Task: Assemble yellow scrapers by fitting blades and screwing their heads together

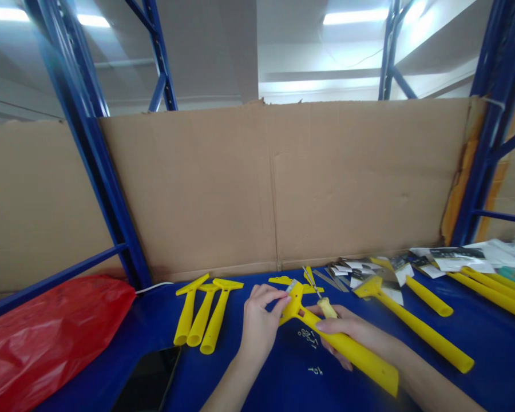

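Left of the grip, three short yellow scrapers (pixel 214 315) lie beside a black phone (pixel 148 380). The left hand (pixel 264 315) pinches a metal blade (pixel 290 286) at the head of a long yellow scraper (pixel 347 349); the right hand (pixel 347 332) clasps its handle and a screwdriver (pixel 326 306). Right of the grip lies another long scraper (pixel 420 329).

Yellow scraper (pixel 357 356) — table (pixel 206 369) (deep blue)

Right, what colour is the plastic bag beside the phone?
Red, seen in the head view.
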Motion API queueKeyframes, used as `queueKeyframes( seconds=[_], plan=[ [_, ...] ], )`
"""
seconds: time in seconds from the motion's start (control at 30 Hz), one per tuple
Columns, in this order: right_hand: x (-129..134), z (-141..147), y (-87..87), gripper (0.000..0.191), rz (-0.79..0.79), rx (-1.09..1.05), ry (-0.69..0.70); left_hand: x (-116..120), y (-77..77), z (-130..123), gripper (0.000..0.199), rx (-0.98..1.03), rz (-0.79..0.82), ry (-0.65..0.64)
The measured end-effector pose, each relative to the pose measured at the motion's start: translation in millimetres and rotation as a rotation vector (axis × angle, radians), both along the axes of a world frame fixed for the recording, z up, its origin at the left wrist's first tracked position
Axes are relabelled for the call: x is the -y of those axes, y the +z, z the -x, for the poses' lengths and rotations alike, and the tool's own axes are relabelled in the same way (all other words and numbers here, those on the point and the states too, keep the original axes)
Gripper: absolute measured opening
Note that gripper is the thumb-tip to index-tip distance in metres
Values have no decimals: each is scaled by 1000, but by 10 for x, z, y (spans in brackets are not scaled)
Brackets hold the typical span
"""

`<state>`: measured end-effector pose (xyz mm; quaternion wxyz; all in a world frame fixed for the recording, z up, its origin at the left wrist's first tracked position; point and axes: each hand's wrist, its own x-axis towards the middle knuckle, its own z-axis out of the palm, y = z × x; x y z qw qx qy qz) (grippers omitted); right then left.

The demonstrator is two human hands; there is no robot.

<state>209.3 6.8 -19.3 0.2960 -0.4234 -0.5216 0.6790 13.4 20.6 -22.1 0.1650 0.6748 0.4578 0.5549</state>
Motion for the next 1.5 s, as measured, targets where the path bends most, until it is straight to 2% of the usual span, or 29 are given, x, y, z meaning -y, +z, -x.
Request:
queueKeyframes(
  seconds=[0.23,0.47,0.67,0.77,0.87,0.9,0.97,1.0,1.07,1.13,1.2,1.33,1.47,1.5],
  plan=[
    [67,86,28,66,34,67,-1,-5,-13,3,10,-55,70,-17],
    [39,42,51,76,19,27,-11,70,-17,-9,22,-159,77,-104],
    [35,18,47,75,14,15,-30,166,57,66,33,-390,14,-193],
    [44,1,46,70,14,-22,-60,177,61,122,50,-511,1,-218],
    [63,1,55,50,25,-64,-14,163,36,127,51,-567,0,-175],
    [70,9,61,44,32,-91,30,157,28,117,51,-551,2,-166],
    [82,34,74,47,52,-169,87,147,14,82,49,-454,23,-175],
    [83,48,78,49,53,-210,72,143,9,62,45,-381,56,-187],
    [69,69,75,44,-2,-230,-60,132,0,22,35,-192,194,-212],
    [31,70,47,35,-127,-109,-219,117,0,-6,28,27,395,-227],
    [-20,58,-2,30,-240,104,-281,103,12,-15,25,231,574,-248],
    [-92,66,-90,16,-337,451,-226,110,69,15,21,459,736,-293],
    [-123,153,-102,2,-401,583,-188,138,113,47,19,552,814,-303],
    [-132,173,-101,6,-407,598,-180,141,117,51,20,570,824,-306]
  ],
)
